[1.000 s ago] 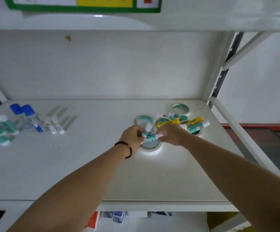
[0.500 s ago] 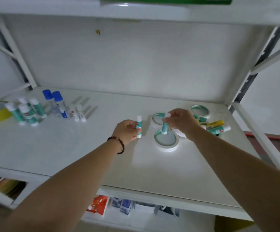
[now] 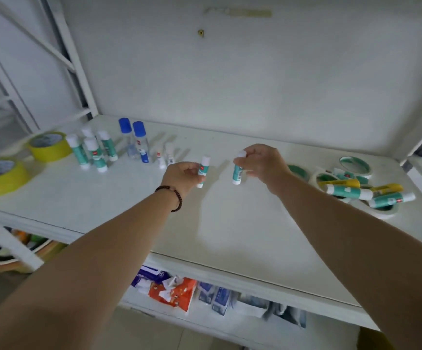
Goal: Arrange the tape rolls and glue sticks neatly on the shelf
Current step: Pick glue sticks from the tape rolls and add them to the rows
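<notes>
Head view: left hand [image 3: 181, 176] and right hand [image 3: 261, 164] each pinch an upright glue stick [image 3: 203, 171]

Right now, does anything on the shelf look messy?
Yes. At the right end, several glue sticks lie on their sides, jumbled on top of white tape rolls. At the left, the teal glue sticks stand upright in a neat cluster, so the pile looks unsorted.
</notes>
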